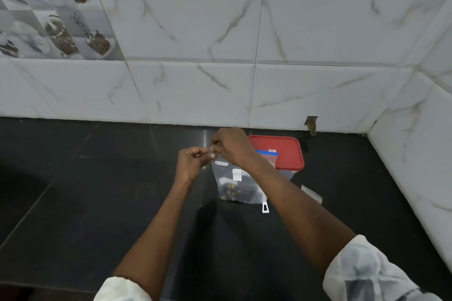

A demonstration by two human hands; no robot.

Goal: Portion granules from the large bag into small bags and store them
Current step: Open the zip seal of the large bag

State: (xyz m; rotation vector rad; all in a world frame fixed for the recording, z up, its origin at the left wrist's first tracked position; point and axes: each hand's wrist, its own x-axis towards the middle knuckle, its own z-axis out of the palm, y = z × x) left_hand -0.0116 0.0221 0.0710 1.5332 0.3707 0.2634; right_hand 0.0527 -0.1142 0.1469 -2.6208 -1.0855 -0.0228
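A clear plastic bag (234, 183) with dark granules at its bottom hangs upright, its lower edge close to the black counter (122, 203). My left hand (194, 161) and my right hand (231, 145) both pinch its top edge, fingers closed on the plastic. A white label sits on the bag's front. A white clip (265, 208) lies at the bag's lower right corner. Behind the bag stands a clear container with a red lid (286, 154). On that lid lies a small bag with a blue zip strip (270, 155).
A white marble-tiled wall (244, 80) runs along the back of the counter and turns forward at the right. A piece of clear plastic (311, 193) lies right of the container. The counter steps down at the far left.
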